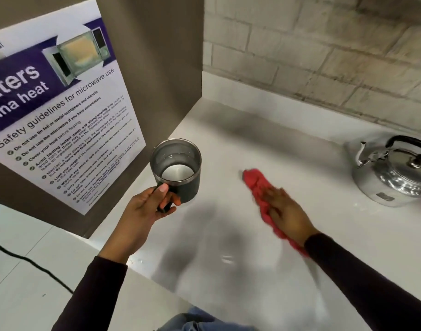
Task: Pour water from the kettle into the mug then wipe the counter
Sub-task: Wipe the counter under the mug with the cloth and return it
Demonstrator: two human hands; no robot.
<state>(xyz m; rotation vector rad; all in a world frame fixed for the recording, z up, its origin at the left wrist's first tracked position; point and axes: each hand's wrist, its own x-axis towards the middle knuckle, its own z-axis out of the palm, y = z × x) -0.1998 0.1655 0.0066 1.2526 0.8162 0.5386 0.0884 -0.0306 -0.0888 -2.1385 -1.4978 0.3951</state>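
A dark mug (178, 170) with a steel inside holds water and is lifted just above the white counter (228, 144). My left hand (145, 211) grips its handle. My right hand (285, 213) lies flat, fingers together, pressing a red cloth (254, 180) onto the counter at centre right; the hand looks blurred. A shiny steel kettle (393, 175) with a black handle stands on the counter at the far right, apart from both hands.
A brown panel with a microwave safety poster (59, 111) rises left of the mug. A tiled wall (324, 48) backs the counter. A black cable (25, 261) runs over the white floor at lower left. The counter's front edge crosses the lower middle.
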